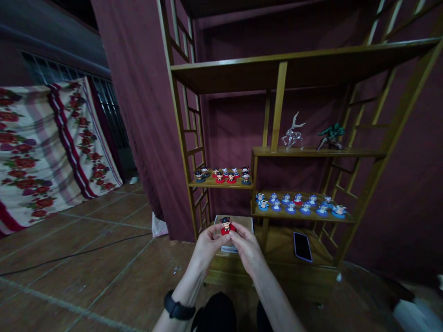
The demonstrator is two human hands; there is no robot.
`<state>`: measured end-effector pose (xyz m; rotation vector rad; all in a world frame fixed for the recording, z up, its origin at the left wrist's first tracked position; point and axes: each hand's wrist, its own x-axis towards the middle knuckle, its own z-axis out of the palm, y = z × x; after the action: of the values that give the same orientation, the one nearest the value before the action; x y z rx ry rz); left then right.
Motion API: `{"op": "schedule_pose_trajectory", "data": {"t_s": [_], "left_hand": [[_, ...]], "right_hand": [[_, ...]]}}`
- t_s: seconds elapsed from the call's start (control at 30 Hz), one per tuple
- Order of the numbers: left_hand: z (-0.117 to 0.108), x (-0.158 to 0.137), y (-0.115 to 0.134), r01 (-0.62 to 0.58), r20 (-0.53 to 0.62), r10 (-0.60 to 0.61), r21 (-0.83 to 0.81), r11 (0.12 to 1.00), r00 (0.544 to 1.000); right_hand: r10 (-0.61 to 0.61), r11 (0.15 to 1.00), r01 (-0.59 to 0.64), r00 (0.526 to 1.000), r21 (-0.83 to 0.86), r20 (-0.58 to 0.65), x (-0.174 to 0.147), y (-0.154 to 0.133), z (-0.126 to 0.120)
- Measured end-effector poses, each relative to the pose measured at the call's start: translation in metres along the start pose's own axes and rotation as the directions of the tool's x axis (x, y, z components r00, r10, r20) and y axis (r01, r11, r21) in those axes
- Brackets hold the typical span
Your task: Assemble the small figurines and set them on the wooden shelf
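Note:
A small figurine (226,225) with black hair buns and a red round base is pinched between both hands, upright. My left hand (209,242) grips it from the left side, fingers closed on the base. From the right, my right hand (245,242) does the same with thumb and fingers. Behind and below the hands lies an open white box (246,222) on the bottom shelf, partly hidden by them. Similar figurines on red and dark bases, among them a red-based figurine (219,177), stand in rows on the left shelf (221,184) above the box.
On the right shelf (304,213) stand several blue and purple figurines. A clear deer ornament (294,133) and a green-and-dark figure (332,136) are above them. A phone (302,246) lies on the bottom shelf. A cable (86,250) crosses the tiled floor at left.

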<state>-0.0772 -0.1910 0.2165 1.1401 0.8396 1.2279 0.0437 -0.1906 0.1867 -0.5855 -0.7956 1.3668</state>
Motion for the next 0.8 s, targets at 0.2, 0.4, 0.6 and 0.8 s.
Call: {"op": "schedule_pose_trajectory", "data": {"t_s": [0.2,0.4,0.6,0.8], "left_hand": [[-0.007,0.005,0.020,-0.038,-0.044,0.039,0.024,0.999,0.998],[-0.028,0.018,0.038,-0.094,-0.158,0.095,0.008,0.995,0.983],[-0.045,0.016,0.043,-0.079,-0.204,0.078,0.004,0.997,0.976],[-0.061,0.013,0.036,-0.042,-0.194,0.044,0.012,0.999,0.980]], "right_hand": [[0.010,0.996,0.001,0.993,-0.094,0.115,0.008,-0.014,0.015],[-0.414,0.645,0.374,0.904,-0.666,0.107,0.079,-0.059,0.016],[-0.336,-0.092,0.426,0.838,-0.900,0.430,0.166,-0.119,0.047],[0.064,-0.432,0.322,0.943,-0.842,0.328,0.213,-0.130,0.073]]}}
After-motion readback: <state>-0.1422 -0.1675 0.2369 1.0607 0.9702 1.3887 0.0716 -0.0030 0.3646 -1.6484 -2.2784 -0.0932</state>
